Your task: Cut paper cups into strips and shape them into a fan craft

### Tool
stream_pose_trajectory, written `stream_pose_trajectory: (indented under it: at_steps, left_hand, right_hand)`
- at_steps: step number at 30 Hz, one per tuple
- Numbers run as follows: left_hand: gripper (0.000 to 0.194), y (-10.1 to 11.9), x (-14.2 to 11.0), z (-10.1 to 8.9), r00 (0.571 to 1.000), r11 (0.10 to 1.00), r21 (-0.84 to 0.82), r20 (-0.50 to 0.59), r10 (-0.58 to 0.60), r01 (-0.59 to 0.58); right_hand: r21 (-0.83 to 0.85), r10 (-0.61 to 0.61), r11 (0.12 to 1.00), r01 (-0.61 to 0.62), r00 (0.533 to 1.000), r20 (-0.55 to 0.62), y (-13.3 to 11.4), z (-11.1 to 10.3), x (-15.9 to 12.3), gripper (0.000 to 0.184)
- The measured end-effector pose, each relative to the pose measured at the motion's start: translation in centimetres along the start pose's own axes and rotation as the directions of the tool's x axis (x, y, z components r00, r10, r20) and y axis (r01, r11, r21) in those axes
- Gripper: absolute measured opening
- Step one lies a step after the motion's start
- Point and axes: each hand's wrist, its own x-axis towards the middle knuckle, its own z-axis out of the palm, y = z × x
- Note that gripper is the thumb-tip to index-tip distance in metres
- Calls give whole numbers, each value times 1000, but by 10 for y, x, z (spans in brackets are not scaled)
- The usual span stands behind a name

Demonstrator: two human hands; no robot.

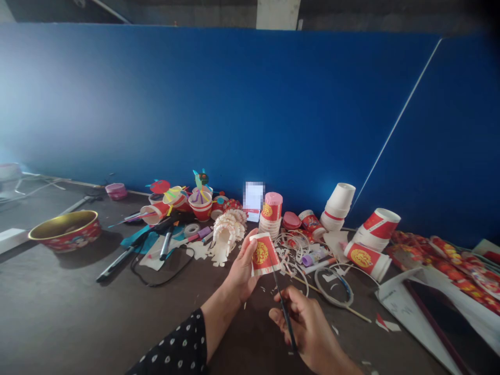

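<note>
The paper piece [264, 254], red with white borders and a round gold emblem, is held up near the lower centre of the frame, slightly tilted. Just below and right of it, the slim black tool [288, 317] slants, its narrow upper end reaching the piece's lower edge, its thicker end lowest.

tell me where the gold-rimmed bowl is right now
In the head view, the bowl sits on the table's far left, beside the white box.
</note>
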Motion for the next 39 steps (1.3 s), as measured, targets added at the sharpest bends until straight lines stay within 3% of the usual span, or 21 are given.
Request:
stream_pose_trajectory:
  at_steps: [10,20,28,39]
  left_hand:
    - [49,0,1,1,999,998,58,0,38,-38]
    - [35,-3,3,-3,997,997,50,41,64,-66]
    - [36,-3,4,-3,996,997,48,57,65,-68]
    - [32,-5,0,0,998,997,72,64,-5,1]
  right_hand:
    - [103,51,993,-50,999,-10,0,3,0,35]
    - [95,75,993,-74,997,-9,-9,3,-2,39]
    - [125,103,987,-103,995,6,-7,1,0,41]
    - [185,91,979,-82,995,-45,-1,2,2,43]
